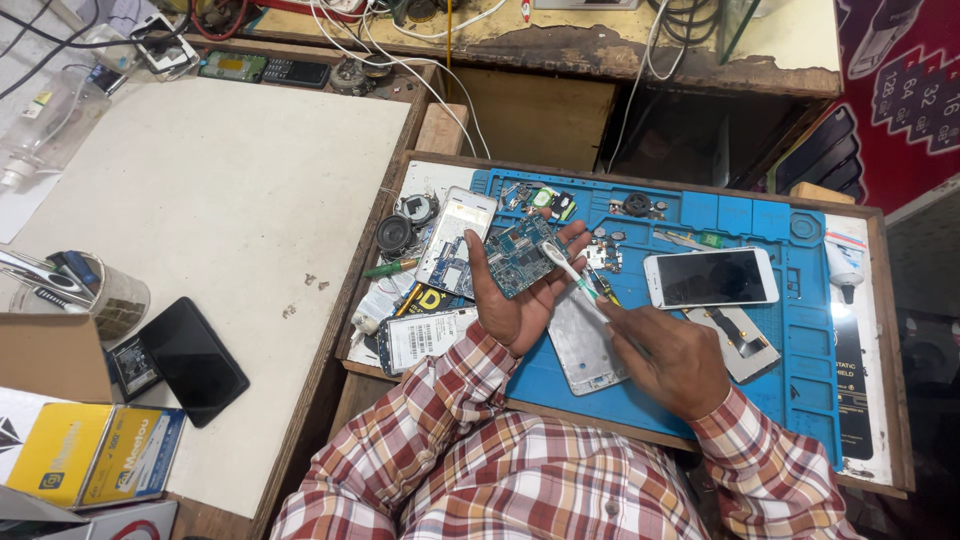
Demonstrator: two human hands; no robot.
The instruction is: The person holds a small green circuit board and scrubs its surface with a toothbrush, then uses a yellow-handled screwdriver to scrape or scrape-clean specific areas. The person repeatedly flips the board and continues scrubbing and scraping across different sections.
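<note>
Fingers of the left hand (515, 300) cradle a blue circuit board (523, 255) above the blue repair mat (790, 330) on the tabletop. Right hand (668, 360) pinches a white brush (572, 275), its tip touching the board.

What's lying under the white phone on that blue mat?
The white phone lies directly on the blue mat, screen up. Anything beneath it is hidden.

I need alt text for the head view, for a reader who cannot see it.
The left hand holds a blue circuit board while the right hand brushes it with a white toothbrush, above a blue repair mat scattered with phone parts.
</note>
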